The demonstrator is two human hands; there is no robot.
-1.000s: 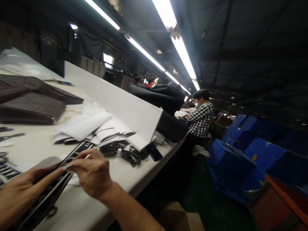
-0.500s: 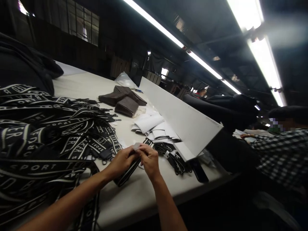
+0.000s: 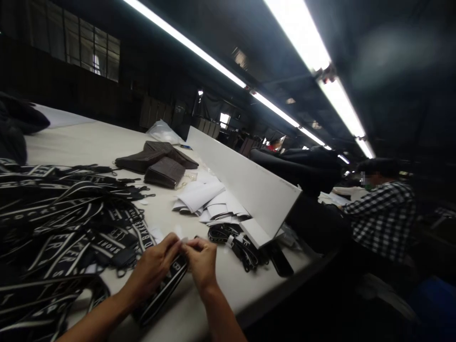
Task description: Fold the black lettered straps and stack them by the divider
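Note:
A folded black strap with white lettering and edge stripes (image 3: 166, 289) slants down from between my hands. My left hand (image 3: 155, 263) is closed on its upper end, fingers pinched together. A small white strip (image 3: 184, 241) shows at the fingertips, where my right hand (image 3: 202, 261) pinches it from the other side. Its exact wrap around the strap is hidden by my fingers. A tied bundle of the same straps (image 3: 237, 244) lies just right of my right hand. To the left spreads a big loose heap of lettered straps (image 3: 71, 223) with black clips.
Beyond my hands are white paper sheets (image 3: 201, 194) and dark brown pouches (image 3: 166, 171). An upright white board (image 3: 245, 175) runs along the table (image 3: 89, 142). A black phone (image 3: 281, 260) lies near the right edge. A person in a checked shirt (image 3: 383, 218) is at the right.
My view has swung right, so the table things sit further left in the picture. My hands have stayed together at the strap and white strip, with more lettering showing on the strap.

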